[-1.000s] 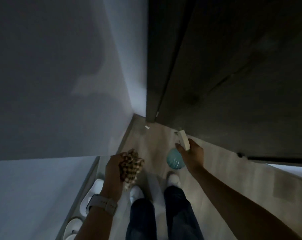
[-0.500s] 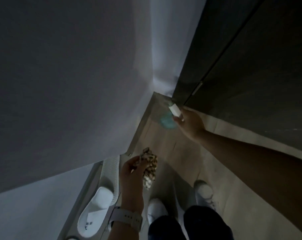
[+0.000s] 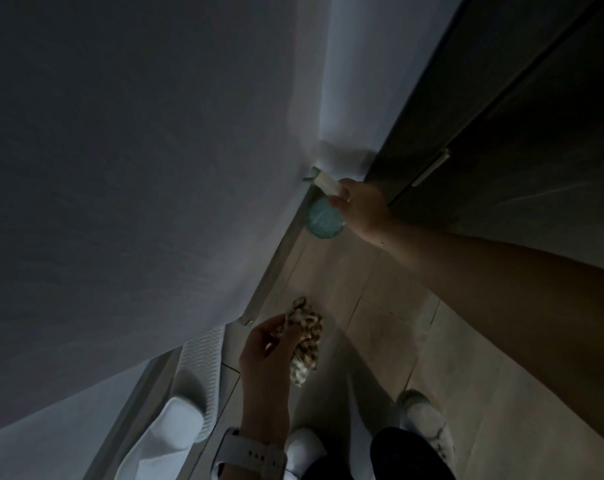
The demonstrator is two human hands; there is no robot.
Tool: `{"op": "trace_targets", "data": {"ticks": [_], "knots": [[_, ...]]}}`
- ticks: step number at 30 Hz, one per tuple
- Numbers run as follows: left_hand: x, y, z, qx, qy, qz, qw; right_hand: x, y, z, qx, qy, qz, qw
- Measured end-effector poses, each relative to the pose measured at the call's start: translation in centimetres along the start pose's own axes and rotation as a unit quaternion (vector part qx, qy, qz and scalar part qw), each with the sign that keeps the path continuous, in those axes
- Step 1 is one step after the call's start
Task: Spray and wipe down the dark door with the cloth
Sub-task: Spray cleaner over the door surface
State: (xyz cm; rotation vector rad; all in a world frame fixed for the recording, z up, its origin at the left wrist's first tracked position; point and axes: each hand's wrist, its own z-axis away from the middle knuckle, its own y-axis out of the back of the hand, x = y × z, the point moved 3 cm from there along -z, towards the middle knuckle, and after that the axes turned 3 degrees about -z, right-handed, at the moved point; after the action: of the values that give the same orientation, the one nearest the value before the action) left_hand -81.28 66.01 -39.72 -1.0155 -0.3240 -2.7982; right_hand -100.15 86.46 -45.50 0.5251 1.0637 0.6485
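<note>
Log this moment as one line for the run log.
left hand: holds patterned cloth | right hand: grips teal spray bottle | dark door: not touched

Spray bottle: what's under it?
The teal spray bottle hangs in the right hand above pale floor tiles by the wall's baseboard. The bottle hides the floor directly beneath.

The right hand [image 3: 361, 211] hides the spray bottle's [image 3: 323, 220] neck; nozzle perhaps blurred.
</note>
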Motion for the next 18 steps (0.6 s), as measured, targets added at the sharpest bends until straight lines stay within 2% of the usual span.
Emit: {"op": "trace_targets", "data": {"ticks": [5,8,12,15,18], "knots": [[2.7,0.2,2.6,-0.042,-0.02,-0.026,0.999,-1.0,1.1,2.0,-0.06,-0.06,-0.081,0.993],[6.6,-0.3,6.6,-0.089,-0.02,-0.033,0.995,-2.7,5.4,6.2,-0.057,-0.046,-0.103,0.992],[13.9,-1.0,13.9,-0.108,-0.081,-0.092,0.987,-7.7,14.9,14.4,-0.079,-0.008,-0.144,0.986],[20.5,-1.7,21.4,-0.15,-0.103,-0.077,0.98,-12.1,24.1,21.7,-0.091,0.026,-0.126,0.988],[26.8,-2.1,28.6,-0.162,-0.141,-0.087,0.973,-17.0,33.7,29.3,-0.025,0.027,-0.168,0.985]]}}
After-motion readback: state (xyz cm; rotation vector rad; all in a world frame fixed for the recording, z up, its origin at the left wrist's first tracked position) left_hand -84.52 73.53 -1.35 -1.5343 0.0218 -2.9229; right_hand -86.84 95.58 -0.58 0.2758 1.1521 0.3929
